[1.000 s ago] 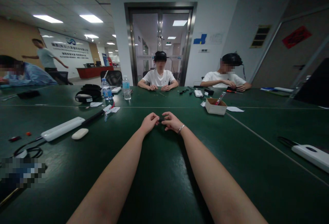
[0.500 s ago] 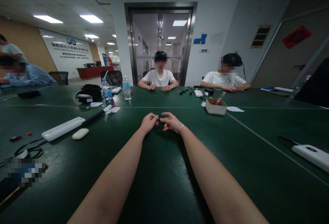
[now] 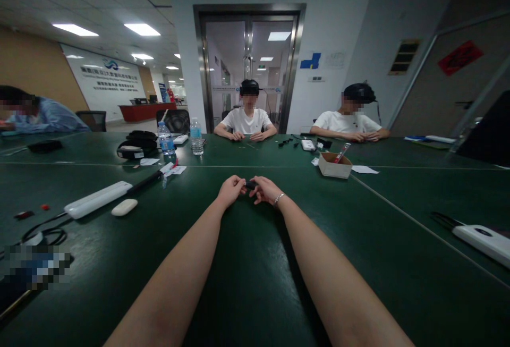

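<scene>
Head view: both hands (image 3: 249, 188) on small black unlabelled part (image 3: 251, 184).

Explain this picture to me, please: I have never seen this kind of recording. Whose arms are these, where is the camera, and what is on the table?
The camera sits on a person's head and looks forward and down, so the two bare forearms reaching away from you are that person's own. The left hand and right hand meet over a green table and pinch a small dark object between the fingertips; it is too small to identify. To the left lie a long white device, a small white oval case and two water bottles. To the right stand a small cardboard box and, at the edge, another white device. Other people sit across the table, busy with their own hands.
</scene>
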{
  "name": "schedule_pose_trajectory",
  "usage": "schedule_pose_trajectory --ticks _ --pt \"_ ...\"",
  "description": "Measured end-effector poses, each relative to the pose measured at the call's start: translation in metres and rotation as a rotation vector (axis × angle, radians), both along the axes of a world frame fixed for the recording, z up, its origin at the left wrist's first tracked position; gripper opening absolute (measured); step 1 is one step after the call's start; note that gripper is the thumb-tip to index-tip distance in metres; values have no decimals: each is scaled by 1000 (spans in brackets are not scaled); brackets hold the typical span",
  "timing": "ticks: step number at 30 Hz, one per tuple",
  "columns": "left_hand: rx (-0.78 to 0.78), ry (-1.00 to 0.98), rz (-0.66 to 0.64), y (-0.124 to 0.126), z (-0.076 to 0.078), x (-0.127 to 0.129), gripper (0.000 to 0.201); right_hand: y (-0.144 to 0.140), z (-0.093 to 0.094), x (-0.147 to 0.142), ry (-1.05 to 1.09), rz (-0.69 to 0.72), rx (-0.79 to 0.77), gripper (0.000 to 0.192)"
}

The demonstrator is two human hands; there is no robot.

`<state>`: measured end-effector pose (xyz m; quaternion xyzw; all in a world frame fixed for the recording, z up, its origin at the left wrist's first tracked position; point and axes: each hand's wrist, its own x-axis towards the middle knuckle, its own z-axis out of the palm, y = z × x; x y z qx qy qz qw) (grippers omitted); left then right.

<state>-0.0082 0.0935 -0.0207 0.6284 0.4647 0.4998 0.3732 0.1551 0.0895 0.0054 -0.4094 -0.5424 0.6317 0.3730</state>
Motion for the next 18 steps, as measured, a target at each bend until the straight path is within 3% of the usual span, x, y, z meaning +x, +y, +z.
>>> schedule_pose_trajectory --ticks 2,6,10,14,18 --pt "-4 -4 -1 0 0 0 25 0 0 2 33 14 14 16" --pt "-3 -24 -4 0 0 0 25 -1 -1 5 146 -10 18 42" --pt "-5 -23 -11 -1 1 0 25 1 -1 2 49 0 -38 21" --pt "-7 -6 -7 -1 0 -1 26 1 0 1 18 23 -10 12" --pt "-9 8 -1 -2 1 0 24 1 -1 4 103 5 -11 31"
